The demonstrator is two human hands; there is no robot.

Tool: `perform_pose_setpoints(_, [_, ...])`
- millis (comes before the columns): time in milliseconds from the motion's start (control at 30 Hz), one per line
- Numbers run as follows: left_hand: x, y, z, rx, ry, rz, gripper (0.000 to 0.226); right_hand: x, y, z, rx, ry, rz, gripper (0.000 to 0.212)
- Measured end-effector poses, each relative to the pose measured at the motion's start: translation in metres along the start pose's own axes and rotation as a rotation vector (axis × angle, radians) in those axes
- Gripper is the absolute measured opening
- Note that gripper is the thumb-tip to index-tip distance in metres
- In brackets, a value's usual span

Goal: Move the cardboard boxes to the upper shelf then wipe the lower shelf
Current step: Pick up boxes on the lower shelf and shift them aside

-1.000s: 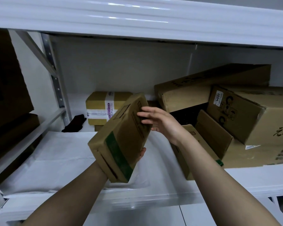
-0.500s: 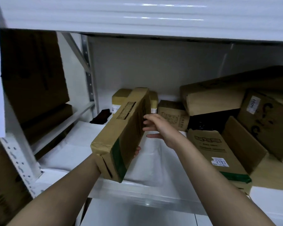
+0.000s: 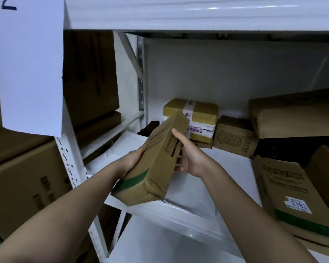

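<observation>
Head view: white shelf (image 3: 235,168) across the middle, upper shelf (image 3: 198,14) overhead with a white sheet (image 3: 29,63) hanging off its left end. Big dark cartons (image 3: 23,183) stacked in the bay to the left, beyond the white post (image 3: 70,168). On the right of the shelf, a heap of cardboard boxes: long box (image 3: 296,112) lying tilted on top, flat box (image 3: 296,202) with a "2193" sticker and green band leaning at the front. At the back, taped box (image 3: 196,114) atop another, small printed box (image 3: 235,137) just beside it. Dark cloth (image 3: 148,128) in the back left corner, partly hidden.

Held box (image 3: 156,168) up in the air before the shelf's front edge, tilted, far end raised toward the back, green band at the near end. Left hand (image 3: 133,158) clasped on its left side, right hand (image 3: 192,154) clasped on its right side, thumb over the top face. Both hands closed around the same box, clear of the shelf surface.
</observation>
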State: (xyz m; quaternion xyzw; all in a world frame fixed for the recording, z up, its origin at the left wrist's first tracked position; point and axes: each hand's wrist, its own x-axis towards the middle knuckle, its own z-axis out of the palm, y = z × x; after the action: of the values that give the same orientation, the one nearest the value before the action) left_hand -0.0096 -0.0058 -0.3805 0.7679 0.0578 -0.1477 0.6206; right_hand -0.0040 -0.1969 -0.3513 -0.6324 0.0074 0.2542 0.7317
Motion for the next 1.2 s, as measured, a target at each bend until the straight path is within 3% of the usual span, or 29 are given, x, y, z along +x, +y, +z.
perform_pose_setpoints(100, [0.007, -0.002, -0.018, 0.103, 0.059, -0.017, 0.06, 0.016, 0.006, 0.013, -0.008, 0.031, 0.018, 0.055])
perform_pose_setpoints(233, [0.014, -0.004, -0.046, 0.13, -0.002, -0.112, 0.058, 0.04, 0.012, 0.033, 0.074, 0.038, 0.067, 0.052])
perform_pose_setpoints(367, [0.025, -0.008, -0.077, 0.205, 0.073, -0.141, 0.054, 0.07, 0.019, 0.051, 0.084, 0.095, 0.058, 0.067])
perform_pose_setpoints(467, [0.03, -0.011, -0.091, 0.282, 0.18, -0.109, 0.064, 0.09, 0.024, 0.06, 0.118, 0.153, 0.035, 0.075])
perform_pose_setpoints(567, [0.034, -0.015, -0.101, 0.285, 0.226, -0.069, 0.075, 0.109, 0.03, 0.065, 0.117, 0.167, 0.023, 0.068])
perform_pose_setpoints(700, [0.042, -0.018, -0.111, 0.286, 0.303, -0.027, 0.075, 0.135, 0.037, 0.072, 0.136, 0.18, 0.027, 0.058])
perform_pose_setpoints(967, [0.042, -0.021, -0.122, 0.079, 0.272, -0.085, 0.083, 0.165, 0.051, 0.082, 0.181, 0.334, -0.009, 0.061])
perform_pose_setpoints(1200, [0.044, -0.022, -0.127, 0.146, 0.226, -0.034, 0.072, 0.174, 0.06, 0.087, 0.241, 0.42, -0.066, 0.062])
